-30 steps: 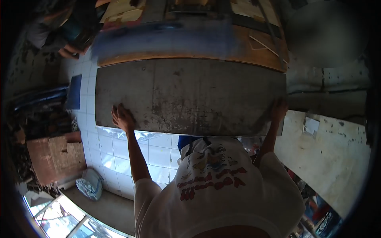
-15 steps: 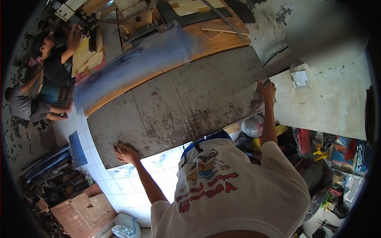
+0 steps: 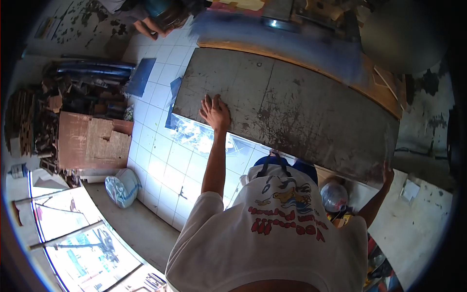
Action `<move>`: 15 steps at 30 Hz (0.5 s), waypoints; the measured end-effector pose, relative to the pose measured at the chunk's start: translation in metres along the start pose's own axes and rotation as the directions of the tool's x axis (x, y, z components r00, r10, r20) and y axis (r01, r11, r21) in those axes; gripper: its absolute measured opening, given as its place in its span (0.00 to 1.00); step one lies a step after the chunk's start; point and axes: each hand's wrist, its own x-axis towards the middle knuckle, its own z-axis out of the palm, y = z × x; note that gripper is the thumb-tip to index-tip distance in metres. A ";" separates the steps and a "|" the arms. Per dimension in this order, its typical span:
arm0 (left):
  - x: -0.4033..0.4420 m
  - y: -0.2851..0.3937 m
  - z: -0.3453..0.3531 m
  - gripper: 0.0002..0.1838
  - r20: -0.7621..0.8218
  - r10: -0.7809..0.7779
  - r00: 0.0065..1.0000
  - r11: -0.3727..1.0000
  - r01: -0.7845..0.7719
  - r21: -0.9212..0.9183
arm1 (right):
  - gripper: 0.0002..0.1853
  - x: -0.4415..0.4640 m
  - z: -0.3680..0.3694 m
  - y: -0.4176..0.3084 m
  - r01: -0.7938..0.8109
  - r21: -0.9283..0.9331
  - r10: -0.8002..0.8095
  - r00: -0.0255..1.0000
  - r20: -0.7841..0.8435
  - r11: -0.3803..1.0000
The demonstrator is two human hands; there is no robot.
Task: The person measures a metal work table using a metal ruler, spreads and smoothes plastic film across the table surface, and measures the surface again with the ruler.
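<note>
My left hand (image 3: 215,113) lies flat, fingers spread, on a scratched dark grey board (image 3: 311,114) near its left end. At the board's right end, my right hand (image 3: 387,174) is at the near corner with its fingers bunched together. A shiny patch shows on the board just above that hand, and what the fingers hold is hidden. Along the far side of the board runs a bluish see-through sheet (image 3: 282,41), blurred, over a wooden tabletop (image 3: 335,80). Clear, crinkled plastic (image 3: 197,134) shows below the near edge, beside my left forearm.
Another person's bare feet (image 3: 148,30) are at the upper left. Stacked wood scraps (image 3: 87,92) and a brown panel (image 3: 73,138) stand at the left wall. A filled plastic sack (image 3: 122,189) sits on the tiled floor. A pale tabletop (image 3: 428,219) is at the right.
The view has swung left, bringing the window and more floor into sight. My left hand's fingers are spread wider on the board. My right hand stays at the board's right end.
</note>
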 end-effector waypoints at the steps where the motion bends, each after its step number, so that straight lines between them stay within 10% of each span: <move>1: 0.003 -0.001 0.000 0.18 -0.010 0.004 1.000 1.000 -0.004 0.000 | 0.45 -0.008 -0.004 -0.001 0.060 0.093 -0.063 0.998 0.030 0.994; 5: -0.003 -0.007 0.002 0.19 0.012 0.009 1.000 1.000 -0.009 0.007 | 0.25 -0.011 -0.022 0.041 -0.031 0.376 -0.041 0.982 0.182 0.926; 10: 0.005 -0.021 0.005 0.19 0.013 0.111 0.994 0.992 -0.111 0.051 | 0.16 -0.041 -0.070 -0.020 0.010 0.573 0.059 0.993 -0.102 0.820; 15: 0.007 -0.028 0.003 0.20 0.029 0.170 0.985 0.979 -0.172 0.112 | 0.15 -0.070 -0.088 -0.063 0.150 0.894 -0.028 0.988 -0.152 0.422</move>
